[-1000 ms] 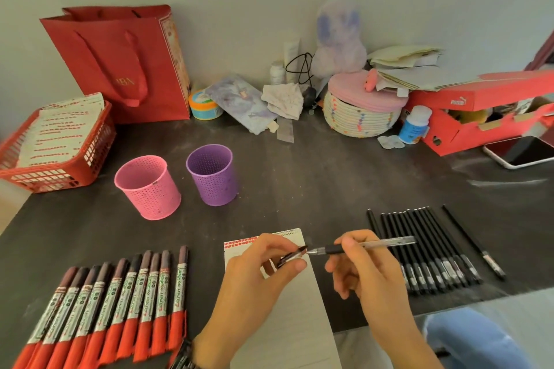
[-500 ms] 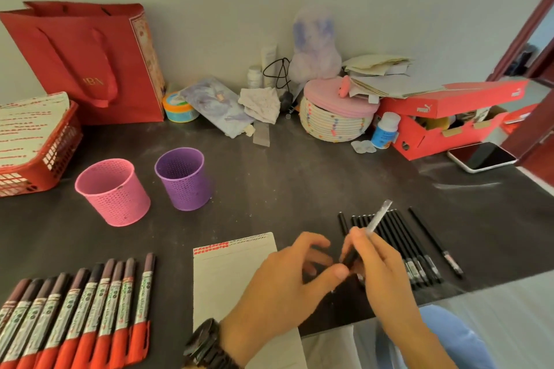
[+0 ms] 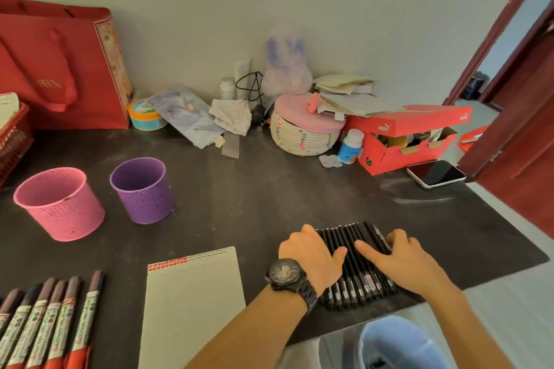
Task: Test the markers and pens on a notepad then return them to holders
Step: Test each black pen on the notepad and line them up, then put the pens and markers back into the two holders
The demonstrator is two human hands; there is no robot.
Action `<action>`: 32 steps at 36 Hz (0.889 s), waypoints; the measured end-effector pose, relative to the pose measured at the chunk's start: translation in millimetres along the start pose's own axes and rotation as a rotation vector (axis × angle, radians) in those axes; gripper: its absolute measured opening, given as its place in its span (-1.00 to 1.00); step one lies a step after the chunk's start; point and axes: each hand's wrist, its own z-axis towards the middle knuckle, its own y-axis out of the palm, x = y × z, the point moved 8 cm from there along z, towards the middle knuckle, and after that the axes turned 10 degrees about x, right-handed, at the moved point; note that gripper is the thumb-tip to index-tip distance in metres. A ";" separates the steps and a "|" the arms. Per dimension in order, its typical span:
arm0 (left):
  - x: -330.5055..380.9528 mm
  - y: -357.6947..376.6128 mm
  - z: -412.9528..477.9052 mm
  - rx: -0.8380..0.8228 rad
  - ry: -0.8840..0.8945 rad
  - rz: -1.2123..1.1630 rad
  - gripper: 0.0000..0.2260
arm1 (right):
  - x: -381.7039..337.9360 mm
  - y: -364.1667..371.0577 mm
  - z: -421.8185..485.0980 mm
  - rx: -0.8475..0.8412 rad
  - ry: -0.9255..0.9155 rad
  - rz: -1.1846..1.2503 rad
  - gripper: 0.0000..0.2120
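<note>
A row of several black pens [image 3: 355, 263] lies side by side near the table's front edge. My left hand [image 3: 311, 252] rests on the row's left side and my right hand [image 3: 398, 257] on its right side, fingers spread over the pens. A white notepad [image 3: 192, 305] lies to the left of them. Several red-capped markers [image 3: 51, 326] lie in a row at the bottom left. A pink mesh holder [image 3: 58, 204] and a purple mesh holder [image 3: 142, 189] stand upright behind, with nothing showing inside them.
Along the wall stand a red bag [image 3: 60, 69], a red basket [image 3: 15, 135], a woven lidded basket [image 3: 305, 132], a red shoebox [image 3: 404, 138] and small bottles. A phone [image 3: 436, 174] lies at the right. A door frame [image 3: 515, 99] is at the far right.
The pen held between both hands a second ago is no longer held. Both hands have dropped onto the row of black pens, which now lie closer together. The view has swung right.
</note>
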 end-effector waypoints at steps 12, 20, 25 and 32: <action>7.4 17.6 28.9 -0.190 -0.142 0.025 -0.56 | -37.1 11.8 1.4 0.004 -0.084 -0.242 -0.17; 1.7 11.0 25.0 -0.143 -0.028 -0.025 -0.77 | -70.1 26.1 -10.2 0.077 -0.160 -0.292 -0.55; -4.4 -4.2 21.7 -0.174 0.058 -0.083 -0.78 | -69.8 21.7 -6.8 0.058 -0.155 -0.236 -0.62; -39.5 -31.8 24.1 -0.014 0.083 -0.730 -0.89 | -61.2 20.1 0.2 -0.054 -0.041 0.521 -0.87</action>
